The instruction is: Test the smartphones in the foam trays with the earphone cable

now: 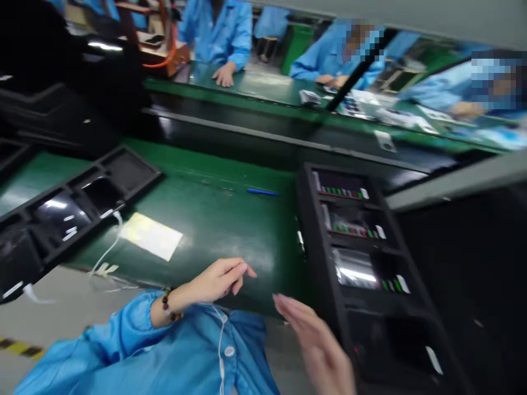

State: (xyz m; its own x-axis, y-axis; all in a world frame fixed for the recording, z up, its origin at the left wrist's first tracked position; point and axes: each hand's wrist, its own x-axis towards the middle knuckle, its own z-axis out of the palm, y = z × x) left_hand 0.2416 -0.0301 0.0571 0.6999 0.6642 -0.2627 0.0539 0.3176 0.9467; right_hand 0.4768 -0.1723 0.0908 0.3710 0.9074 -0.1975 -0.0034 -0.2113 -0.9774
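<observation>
My left hand (224,278) is above the near edge of the green table (209,219), its fingers curled and the thumb against the index finger. Whatever it may pinch is too small to make out. My right hand (315,343), smeared by motion, has its fingers stretched out with nothing visible in them. It hovers beside the black compartment tray (307,181) on the right, whose compartments hold dark flat pieces with green, red and white strips. A pale yellow-and-white sheet (152,236) lies left of my left hand.
Another black tray (142,184) with shiny dark panels stands left, a white cable (107,252) running from it. A blue pen (262,192) lies on the far part of the table. Across a dark divider (247,131), people in blue work at another green bench (263,85).
</observation>
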